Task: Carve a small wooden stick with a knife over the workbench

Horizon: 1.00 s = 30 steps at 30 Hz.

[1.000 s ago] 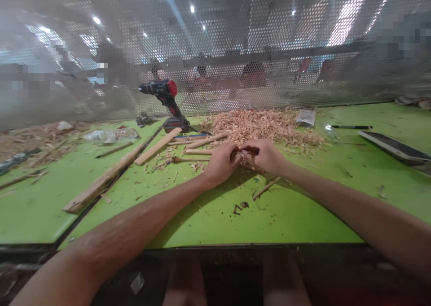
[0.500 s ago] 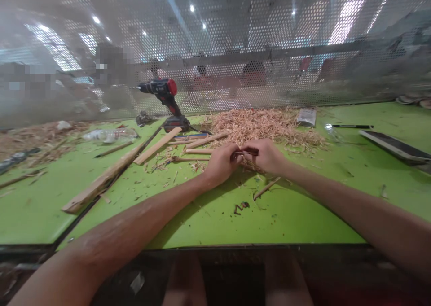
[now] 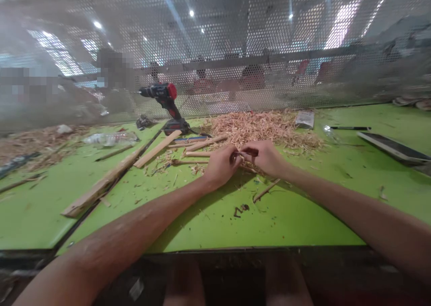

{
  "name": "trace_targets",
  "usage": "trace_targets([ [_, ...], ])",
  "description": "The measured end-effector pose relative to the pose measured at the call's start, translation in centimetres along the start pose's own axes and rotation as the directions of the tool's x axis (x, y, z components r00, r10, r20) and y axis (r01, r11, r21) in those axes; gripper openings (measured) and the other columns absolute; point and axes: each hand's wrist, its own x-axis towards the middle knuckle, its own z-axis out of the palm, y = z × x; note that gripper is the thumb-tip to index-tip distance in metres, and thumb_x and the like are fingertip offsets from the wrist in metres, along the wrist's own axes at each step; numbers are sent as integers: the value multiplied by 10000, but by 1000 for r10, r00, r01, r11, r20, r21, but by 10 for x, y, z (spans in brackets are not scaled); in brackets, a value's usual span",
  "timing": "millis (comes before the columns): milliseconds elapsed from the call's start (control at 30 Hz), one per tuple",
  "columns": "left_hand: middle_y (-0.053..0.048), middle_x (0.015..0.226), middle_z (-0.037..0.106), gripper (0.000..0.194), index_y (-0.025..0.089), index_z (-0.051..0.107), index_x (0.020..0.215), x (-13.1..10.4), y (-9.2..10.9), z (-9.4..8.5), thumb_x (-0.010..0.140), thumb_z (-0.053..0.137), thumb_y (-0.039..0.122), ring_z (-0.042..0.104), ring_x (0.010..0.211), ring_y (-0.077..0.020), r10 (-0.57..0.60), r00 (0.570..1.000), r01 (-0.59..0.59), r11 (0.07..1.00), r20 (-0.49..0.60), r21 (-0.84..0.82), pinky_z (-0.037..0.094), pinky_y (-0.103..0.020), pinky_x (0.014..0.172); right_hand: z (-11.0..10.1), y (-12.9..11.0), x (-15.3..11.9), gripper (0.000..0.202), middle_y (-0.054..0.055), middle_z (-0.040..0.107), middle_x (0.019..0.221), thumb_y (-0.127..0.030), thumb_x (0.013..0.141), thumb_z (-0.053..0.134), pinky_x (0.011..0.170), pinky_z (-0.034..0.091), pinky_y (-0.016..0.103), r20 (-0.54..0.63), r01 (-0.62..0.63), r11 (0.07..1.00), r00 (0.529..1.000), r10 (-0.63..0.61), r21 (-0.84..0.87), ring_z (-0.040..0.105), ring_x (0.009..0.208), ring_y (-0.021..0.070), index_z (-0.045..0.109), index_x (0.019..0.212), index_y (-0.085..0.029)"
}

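Observation:
Over the middle of the green tabletop (image 3: 215,225), my left hand (image 3: 220,164) and my right hand (image 3: 266,157) meet with fingers closed. Something small and thin lies between their fingertips, too little of it showing to name. A pile of wood shavings (image 3: 259,128) is just behind the hands. Several thin wooden sticks (image 3: 199,154) lie beside and behind my left hand. Below my right hand, a short stick (image 3: 266,190) rests near some small dark scraps (image 3: 240,210).
A cordless drill (image 3: 168,100) stands upright on its battery at the back left. Long wooden strips (image 3: 158,149) lie in front of it, with a plastic bottle (image 3: 109,138) further left. To the right are a pen (image 3: 350,128) and a phone (image 3: 395,145). Perforated sheeting (image 3: 229,41) rises behind.
The view has tilted slightly, so the scene sits a little lower. Both hands keep nearly the same place and grip, with only slight finger movement.

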Motion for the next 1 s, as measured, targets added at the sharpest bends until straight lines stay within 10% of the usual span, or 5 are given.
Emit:
trace_targets([
  [1000,-7,770,664,181,206,630,786,0,3,-4,922,676,96,579,741,-184,-14,999,13,1000,39,8,408,-293,712,2,-5,-2,210,69,783,798,-108,984,679,668,500,345,29,-68,996,997,67,49,640,699,203,810,838,-185],
])
